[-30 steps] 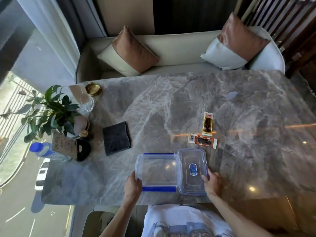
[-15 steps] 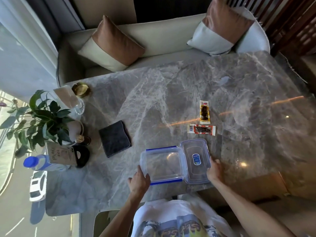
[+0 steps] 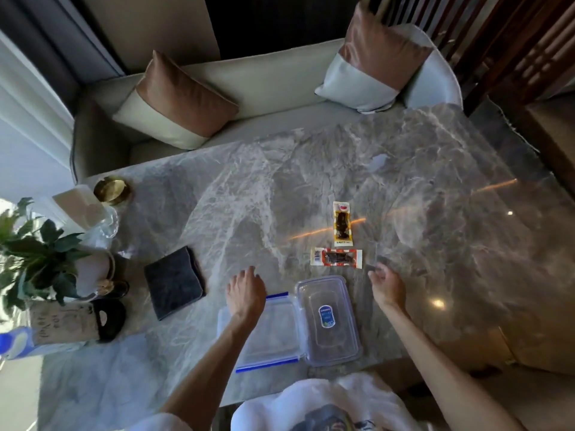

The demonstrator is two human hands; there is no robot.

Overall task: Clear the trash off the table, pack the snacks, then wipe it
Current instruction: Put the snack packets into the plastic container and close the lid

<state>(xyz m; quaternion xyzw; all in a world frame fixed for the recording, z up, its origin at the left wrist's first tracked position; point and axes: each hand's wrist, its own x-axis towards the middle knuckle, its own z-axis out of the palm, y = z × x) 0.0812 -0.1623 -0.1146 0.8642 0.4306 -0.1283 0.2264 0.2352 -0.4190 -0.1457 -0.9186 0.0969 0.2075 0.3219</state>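
Note:
A clear plastic box (image 3: 273, 334) with blue clips lies open on the marble table (image 3: 435, 197) at its near edge, its lid (image 3: 326, 318) lying flat beside it on the right. Two snack packets rest just beyond: a yellow one (image 3: 343, 223) upright and a red-and-white one (image 3: 336, 257) lying crosswise. My left hand (image 3: 245, 292) hovers over the box's far left corner, fingers apart, holding nothing. My right hand (image 3: 385, 284) floats right of the red packet, fingers loosely curled, empty. A folded dark cloth (image 3: 174, 281) lies left of the box.
At the table's left edge stand a potted plant (image 3: 37, 259), a glass holder with napkins (image 3: 84, 209), a brass dish (image 3: 112, 189), a blue-capped bottle (image 3: 18, 343) and a small card sign (image 3: 59, 321). A sofa with two cushions (image 3: 177, 104) runs behind the table.
Both hands have let go of the box and lid and moved forward over the table, the right one toward the snack packets. The camera has tipped further down.

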